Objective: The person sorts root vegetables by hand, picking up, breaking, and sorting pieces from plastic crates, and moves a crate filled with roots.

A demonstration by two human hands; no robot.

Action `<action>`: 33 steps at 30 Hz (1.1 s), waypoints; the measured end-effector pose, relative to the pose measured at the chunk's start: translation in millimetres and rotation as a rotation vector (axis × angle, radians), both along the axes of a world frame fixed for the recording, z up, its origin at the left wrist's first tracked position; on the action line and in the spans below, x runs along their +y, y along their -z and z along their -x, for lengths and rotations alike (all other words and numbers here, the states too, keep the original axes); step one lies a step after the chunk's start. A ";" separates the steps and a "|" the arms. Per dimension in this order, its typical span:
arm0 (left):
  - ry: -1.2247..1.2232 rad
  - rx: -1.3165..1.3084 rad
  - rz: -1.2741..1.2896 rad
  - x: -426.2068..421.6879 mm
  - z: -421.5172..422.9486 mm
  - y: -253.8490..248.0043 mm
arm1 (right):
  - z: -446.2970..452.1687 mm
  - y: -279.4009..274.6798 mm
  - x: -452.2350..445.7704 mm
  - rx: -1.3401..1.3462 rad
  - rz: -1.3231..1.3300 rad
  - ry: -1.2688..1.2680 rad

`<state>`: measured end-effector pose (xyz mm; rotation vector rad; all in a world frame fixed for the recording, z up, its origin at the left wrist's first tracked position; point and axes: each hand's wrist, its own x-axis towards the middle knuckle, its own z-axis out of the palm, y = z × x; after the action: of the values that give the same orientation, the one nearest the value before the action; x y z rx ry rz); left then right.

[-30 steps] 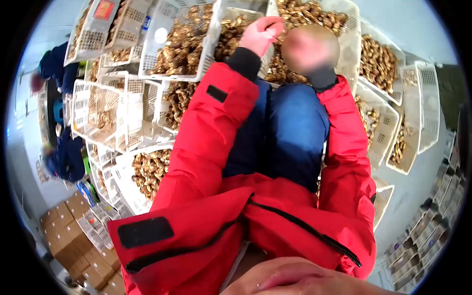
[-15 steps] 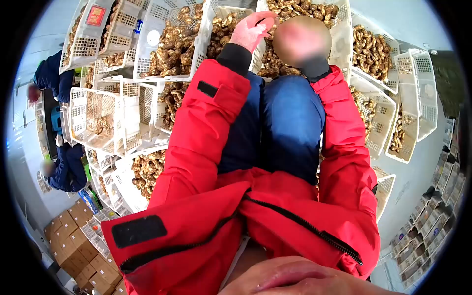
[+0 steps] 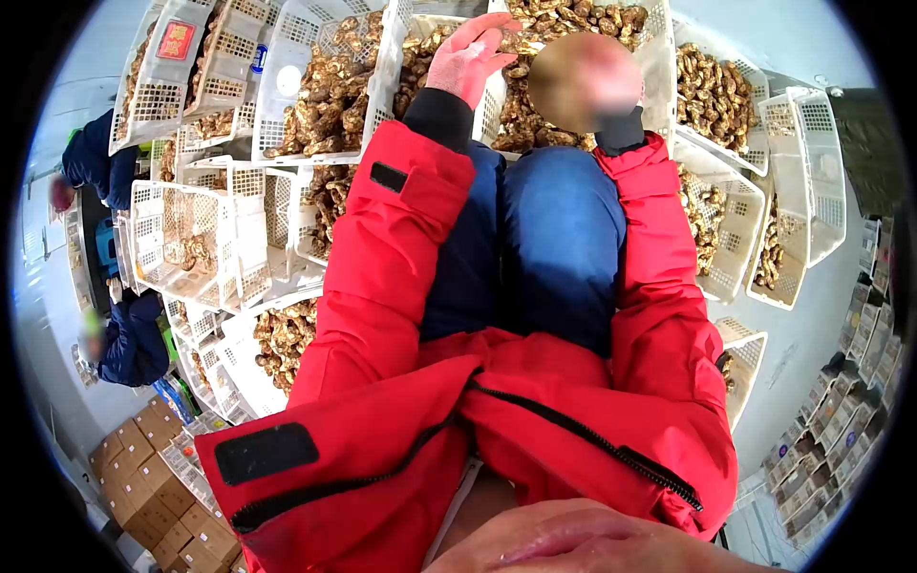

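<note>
My left hand (image 3: pixel 468 62), in a pinkish glove, is over the near rim area between two white plastic crates, with its fingers apart and nothing visible in them. Below and beside it lie brown knobbly pieces (image 3: pixel 523 129), mushroom-like or root-like, filling the crate (image 3: pixel 659 72) in front of my knees. My right hand (image 3: pixel 611 81) is over that same crate, but a blurred patch covers it, so its fingers and anything in them are hidden. Another crate (image 3: pixel 377 72) of the same pieces stands just left of my left hand.
More perforated white crates flank me, including a nearly bare one (image 3: pixel 181 239) at left and nested ones (image 3: pixel 820 172) at right. Two people in dark clothing (image 3: pixel 134 339) are at far left. Cardboard boxes (image 3: pixel 143 487) are stacked at lower left, and rows of crates (image 3: pixel 841 420) line the lower right.
My left hand has shifted slightly left and its fingers have spread apart. The blurred patch over my right hand has widened a little; the view has shifted slightly.
</note>
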<state>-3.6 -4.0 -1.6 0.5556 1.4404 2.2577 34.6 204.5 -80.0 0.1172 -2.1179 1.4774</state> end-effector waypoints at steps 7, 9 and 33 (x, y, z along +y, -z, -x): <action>0.055 -0.075 -0.127 0.3 7.5 13.3 | -14.3 -57.3 -29.5 -0.295 0.129 -0.101; 0.056 -0.115 -0.166 -0.7 5.4 9.7 | -15.3 -61.7 -33.0 -0.321 0.206 -0.154; -0.082 -0.419 -0.231 0.9 12.3 45.4 | -3.0 35.2 1.1 -0.587 0.659 -0.031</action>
<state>-15.9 -3.2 -47.0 0.0754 1.0205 2.4354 37.6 205.5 -115.1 -0.5938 -1.8937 2.3562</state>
